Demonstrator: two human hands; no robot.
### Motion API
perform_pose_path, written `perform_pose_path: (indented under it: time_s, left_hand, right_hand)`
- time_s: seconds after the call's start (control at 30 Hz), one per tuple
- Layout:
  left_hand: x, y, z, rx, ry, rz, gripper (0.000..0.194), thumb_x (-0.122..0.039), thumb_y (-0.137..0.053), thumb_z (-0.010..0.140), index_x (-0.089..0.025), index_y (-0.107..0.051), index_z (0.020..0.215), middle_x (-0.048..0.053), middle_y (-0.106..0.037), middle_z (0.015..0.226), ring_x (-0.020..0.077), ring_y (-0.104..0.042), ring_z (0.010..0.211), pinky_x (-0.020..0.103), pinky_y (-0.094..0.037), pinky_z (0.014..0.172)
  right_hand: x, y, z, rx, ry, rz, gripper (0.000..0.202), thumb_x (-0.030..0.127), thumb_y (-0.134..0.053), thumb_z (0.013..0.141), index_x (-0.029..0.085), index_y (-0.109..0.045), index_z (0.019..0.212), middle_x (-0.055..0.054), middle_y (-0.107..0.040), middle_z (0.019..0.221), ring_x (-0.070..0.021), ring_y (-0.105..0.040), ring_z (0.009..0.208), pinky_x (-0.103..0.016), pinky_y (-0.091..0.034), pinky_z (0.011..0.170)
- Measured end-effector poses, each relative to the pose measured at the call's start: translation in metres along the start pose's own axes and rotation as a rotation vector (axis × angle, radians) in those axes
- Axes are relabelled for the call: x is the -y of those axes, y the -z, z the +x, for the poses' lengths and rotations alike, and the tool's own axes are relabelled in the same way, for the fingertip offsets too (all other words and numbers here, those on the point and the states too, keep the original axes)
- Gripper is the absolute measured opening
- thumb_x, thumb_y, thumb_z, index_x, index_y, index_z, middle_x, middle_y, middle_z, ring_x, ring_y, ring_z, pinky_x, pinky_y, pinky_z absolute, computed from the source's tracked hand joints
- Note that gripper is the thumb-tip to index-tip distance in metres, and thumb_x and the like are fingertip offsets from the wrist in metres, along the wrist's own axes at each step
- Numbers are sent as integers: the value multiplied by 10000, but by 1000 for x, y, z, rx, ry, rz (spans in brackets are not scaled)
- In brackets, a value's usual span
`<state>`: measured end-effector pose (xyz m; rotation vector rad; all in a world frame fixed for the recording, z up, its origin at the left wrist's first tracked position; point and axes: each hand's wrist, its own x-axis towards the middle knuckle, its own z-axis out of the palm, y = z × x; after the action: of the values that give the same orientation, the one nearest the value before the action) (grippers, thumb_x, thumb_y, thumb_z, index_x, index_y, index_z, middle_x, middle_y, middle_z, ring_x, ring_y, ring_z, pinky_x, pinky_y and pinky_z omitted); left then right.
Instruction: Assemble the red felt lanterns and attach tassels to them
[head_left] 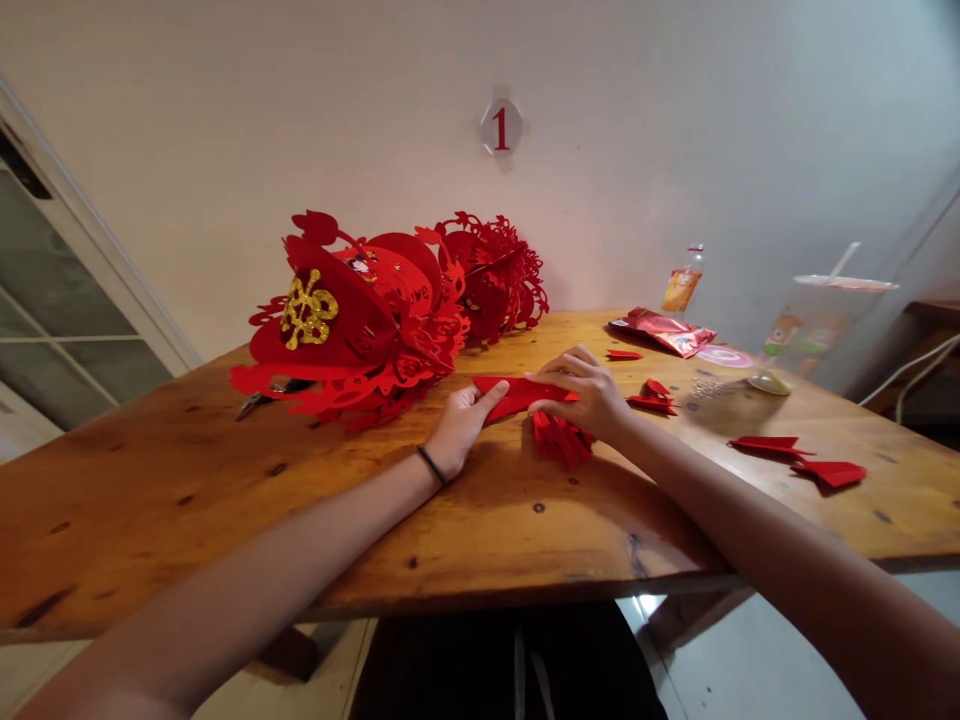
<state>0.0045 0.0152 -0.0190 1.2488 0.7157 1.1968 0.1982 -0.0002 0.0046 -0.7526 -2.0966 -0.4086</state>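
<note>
Between my two hands is a flat red felt-like piece (pixel 517 395). My left hand (pixel 461 425) grips its left end, thumb on top. At the other end my right hand (pixel 585 390) pinches it between thumb and fingers. Just under my right hand more red cut pieces (pixel 561 440) lie bunched on the wood; whether they join the held piece I cannot tell. Beyond my left hand a large red cut-out lantern (pixel 352 320) rests on its side, with a glittery gold character (pixel 309 308) on it. A second red lantern (pixel 495 270) lies behind it.
On the right of the wooden table (pixel 225 530) are folded red pieces (pixel 832 473), a red plastic packet (pixel 664 330), a small bottle with an orange label (pixel 682 280) and a clear cup with a straw (pixel 814 320). A dark metal object (pixel 274 395) lies partly beneath the near lantern.
</note>
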Motion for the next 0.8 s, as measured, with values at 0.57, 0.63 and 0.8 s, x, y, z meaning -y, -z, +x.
perform_pose_path:
  time_s: [0.57,0.63,0.8]
  left_hand:
    - [-3,-1,0,58,64,-25,413,-493,-680,654,-116,-668,822,79,-717,771,223,-669,800,381,-505,818]
    - [-4,0,0,80,67,-35,381,-426,-716,642,-112,-668,851,78,-718,807,213,-666,807,388,-481,865]
    - [-7,5,-2,140,62,-87,323,-371,-676,702,-125,-664,911,85,-698,951,211,-646,884,386,-447,910]
  right_hand:
    - [3,-18,-9,171,-132,-91,350,297,-380,913,199,-498,1228,-82,-695,947,-191,-659,775,-289,-509,674]
    - [4,-18,-9,167,-152,-77,406,293,-383,911,235,-392,1313,-63,-681,1023,-186,-664,817,-288,-519,697]
    - [7,-16,-7,135,-136,-123,465,266,-429,892,258,-314,1343,-63,-612,1171,-180,-664,852,-290,-536,704]
